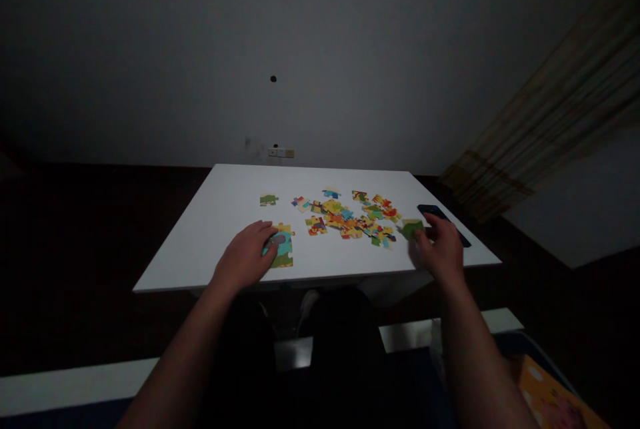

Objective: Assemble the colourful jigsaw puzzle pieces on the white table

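1. While resting left hand (247,252), thumb spread from fingers, against joined puzzle section (285,252), pinches green piece (411,227) in right hand (441,248).
2. Flanks loose pieces (345,217) strewn across white table (200,242).

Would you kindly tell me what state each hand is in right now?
Left hand: open, fingers resting on the joined pieces.
Right hand: closed, holding a green piece.

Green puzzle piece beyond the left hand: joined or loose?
Loose: the white table shows all around the green puzzle piece.
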`<action>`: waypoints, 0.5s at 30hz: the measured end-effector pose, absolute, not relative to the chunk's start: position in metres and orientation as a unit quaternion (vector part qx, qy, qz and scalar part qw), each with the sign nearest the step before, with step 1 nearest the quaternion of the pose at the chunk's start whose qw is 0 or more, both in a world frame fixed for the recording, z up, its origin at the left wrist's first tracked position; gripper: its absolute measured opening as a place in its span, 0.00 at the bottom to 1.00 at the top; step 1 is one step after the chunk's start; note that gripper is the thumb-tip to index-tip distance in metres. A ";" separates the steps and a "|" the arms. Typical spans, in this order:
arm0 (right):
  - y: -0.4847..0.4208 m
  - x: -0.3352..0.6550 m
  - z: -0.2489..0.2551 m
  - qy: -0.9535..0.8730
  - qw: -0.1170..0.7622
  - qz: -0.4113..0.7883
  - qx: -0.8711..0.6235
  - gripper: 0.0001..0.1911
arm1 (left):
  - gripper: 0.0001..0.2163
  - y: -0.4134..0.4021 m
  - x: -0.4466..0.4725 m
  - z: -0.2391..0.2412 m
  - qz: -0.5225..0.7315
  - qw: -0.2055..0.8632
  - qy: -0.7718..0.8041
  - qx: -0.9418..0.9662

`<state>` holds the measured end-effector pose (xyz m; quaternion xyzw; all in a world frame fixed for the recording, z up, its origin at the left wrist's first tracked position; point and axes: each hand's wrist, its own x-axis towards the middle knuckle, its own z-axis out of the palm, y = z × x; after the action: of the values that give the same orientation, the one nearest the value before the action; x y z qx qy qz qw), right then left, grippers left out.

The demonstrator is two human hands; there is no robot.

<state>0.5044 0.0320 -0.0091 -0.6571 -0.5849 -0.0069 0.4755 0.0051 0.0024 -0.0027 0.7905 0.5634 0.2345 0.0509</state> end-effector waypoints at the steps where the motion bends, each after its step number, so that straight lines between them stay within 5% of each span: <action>1: 0.033 0.501 -0.009 -0.558 0.505 0.014 -0.658 0.31 | 0.20 0.003 0.005 -0.003 0.235 0.051 0.562 0.791; 9: 0.042 0.461 -0.003 -0.485 0.592 0.192 -0.615 0.24 | 0.20 0.003 0.005 -0.004 0.243 0.055 0.561 0.789; 15: 0.041 0.463 -0.007 -0.492 0.557 0.097 -0.662 0.24 | 0.17 0.002 0.006 -0.003 0.265 0.060 0.557 0.784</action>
<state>0.4634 0.0414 -0.0067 -0.6624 -0.4917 0.0967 0.5569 0.0058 0.0017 -0.0029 0.7844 0.5574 0.2654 0.0596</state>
